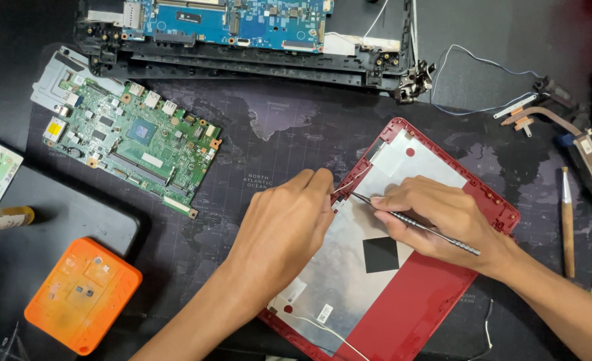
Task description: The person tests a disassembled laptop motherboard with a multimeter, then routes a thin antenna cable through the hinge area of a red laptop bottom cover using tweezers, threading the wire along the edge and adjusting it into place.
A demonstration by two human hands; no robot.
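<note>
A red laptop lid [436, 294] lies face down at the centre right, its inside lined with silver foil and a small black square patch. My left hand [286, 227] rests on the lid's left edge, fingertips pinched on a thin white wire there. My right hand [443, 214] holds a slim metal pick tool [419, 226] like a pen, its tip touching the lid's edge right beside my left fingertips.
A green circuit board [132, 144] lies at the left. A laptop base with a blue board [242, 33] sits at the top. An orange box [82, 294] stands at the lower left. A copper heat pipe [550, 117] and several hand tools [566, 220] lie at the right.
</note>
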